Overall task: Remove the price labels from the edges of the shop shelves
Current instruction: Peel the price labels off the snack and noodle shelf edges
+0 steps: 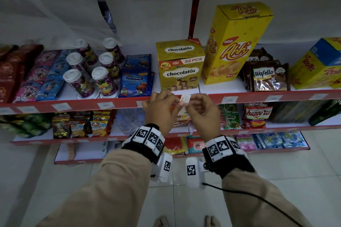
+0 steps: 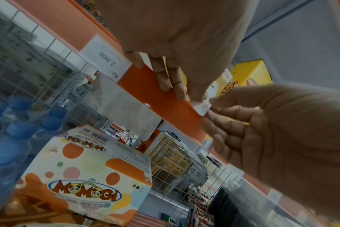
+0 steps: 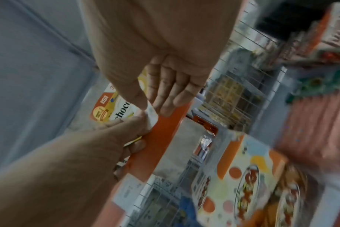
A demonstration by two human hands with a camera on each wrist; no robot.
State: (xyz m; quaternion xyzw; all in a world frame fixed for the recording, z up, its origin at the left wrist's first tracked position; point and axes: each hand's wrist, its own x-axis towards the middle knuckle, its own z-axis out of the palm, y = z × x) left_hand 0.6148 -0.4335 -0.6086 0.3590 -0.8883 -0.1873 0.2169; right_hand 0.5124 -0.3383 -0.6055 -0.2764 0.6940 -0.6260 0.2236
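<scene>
Both hands are meeting at the centre of the head frame, each pinching one end of a white label (image 1: 185, 99) at the red shelf edge (image 1: 258, 96). The left hand (image 1: 160, 107) is curling thumb and forefinger on its left end; the right hand (image 1: 202, 110) is gripping the right end likewise. The label seems to be lifting off, just below the chocolatos box (image 1: 180, 66). Next it needs a clean pull away; more labels (image 1: 229, 100) are waiting along the edge, left and right
</scene>
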